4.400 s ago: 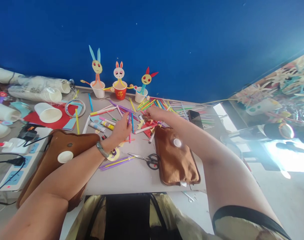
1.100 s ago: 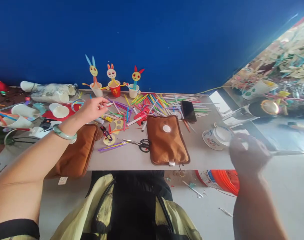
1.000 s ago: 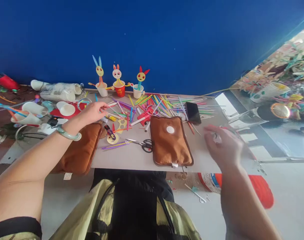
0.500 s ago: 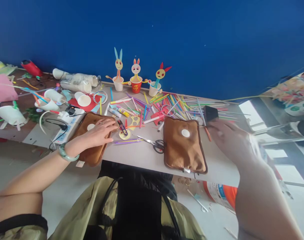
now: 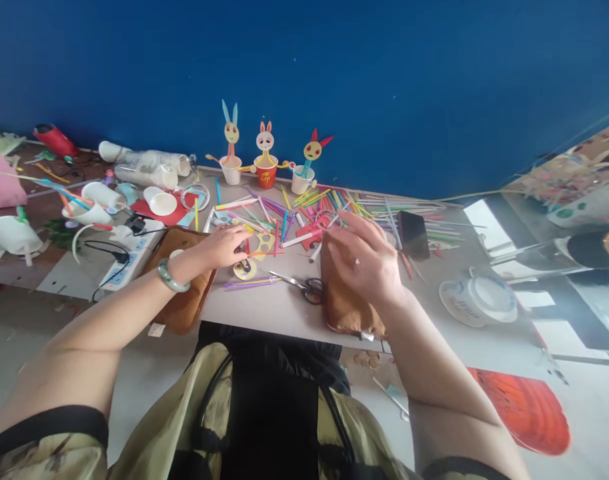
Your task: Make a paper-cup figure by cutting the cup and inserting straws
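Note:
My left hand [image 5: 223, 247], with its fingers stretched out, hovers just right of a brown plush hot water bag [image 5: 181, 303]. Its fingertips are close to a yellow paper disc [image 5: 245, 269] and partly cover the small thread snips on it. Over a second brown hot water bag [image 5: 340, 312], my right hand [image 5: 368, 259] is open, fingers spread and holding nothing. Black-handled scissors [image 5: 311, 291] lie between the two bags, their handle beside the right one. A sheet with round holes [image 5: 265, 245] and several markers are past my left fingertips.
Three rabbit-faced paper-cup figures, including a red cup [image 5: 267, 175], stand along the blue wall. Coloured sticks [image 5: 379, 212] spread over the table's back. A phone [image 5: 413, 235] lies right, beyond it a lidded bowl [image 5: 477, 299]. A power strip [image 5: 134, 257] and paper cups occupy the left.
My right hand has moved left from beside the phone to above the right hot water bag. My left hand has shifted right, off its bag and over the snips.

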{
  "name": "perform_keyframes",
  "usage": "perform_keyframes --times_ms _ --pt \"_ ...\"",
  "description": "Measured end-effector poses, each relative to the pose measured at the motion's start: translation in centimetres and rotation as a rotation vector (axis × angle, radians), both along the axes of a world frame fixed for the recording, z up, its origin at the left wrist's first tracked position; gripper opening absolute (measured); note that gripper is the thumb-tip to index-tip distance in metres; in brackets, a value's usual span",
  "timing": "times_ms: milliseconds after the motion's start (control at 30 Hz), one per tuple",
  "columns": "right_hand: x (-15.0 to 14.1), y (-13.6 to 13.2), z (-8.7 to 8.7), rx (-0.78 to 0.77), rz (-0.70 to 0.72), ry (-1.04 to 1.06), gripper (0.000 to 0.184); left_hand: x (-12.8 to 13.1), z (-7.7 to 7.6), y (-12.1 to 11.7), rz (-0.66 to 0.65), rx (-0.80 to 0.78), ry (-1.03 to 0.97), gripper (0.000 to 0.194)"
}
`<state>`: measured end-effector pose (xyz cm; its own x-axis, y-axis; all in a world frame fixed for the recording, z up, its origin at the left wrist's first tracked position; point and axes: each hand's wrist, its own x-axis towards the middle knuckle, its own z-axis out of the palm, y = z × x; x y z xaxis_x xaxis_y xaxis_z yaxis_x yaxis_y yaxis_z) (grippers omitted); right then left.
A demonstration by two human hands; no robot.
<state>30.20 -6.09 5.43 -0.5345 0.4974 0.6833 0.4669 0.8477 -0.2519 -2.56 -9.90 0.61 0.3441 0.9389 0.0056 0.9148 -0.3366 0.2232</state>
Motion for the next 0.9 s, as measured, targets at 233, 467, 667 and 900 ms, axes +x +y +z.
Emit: perform_keyframes --times_ms 233,467,667,900 --pt "-1.2 3.2 -1.7 -0.057 -0.196 0.172 0.039 -0.7 0.5 3.4 0.228 0.102 0.014 0.042" --pt "-0.9 4.3 -3.0 -0.095 -0.220 0.178 0.037 -1.9 0.6 5.7 0.339 0.178 -0.110 0.046" --pt "-1.0 3.9 -4.9 -0.130 0.020 -0.118 0.027 -0.7 -0.1 7.0 0.324 0.120 -0.091 0.048" --pt "0.0 4.2 -6.7 -0.073 -0.052 -0.222 0.023 -1.0 -0.9 8.0 0.343 0.068 -0.082 0.049"
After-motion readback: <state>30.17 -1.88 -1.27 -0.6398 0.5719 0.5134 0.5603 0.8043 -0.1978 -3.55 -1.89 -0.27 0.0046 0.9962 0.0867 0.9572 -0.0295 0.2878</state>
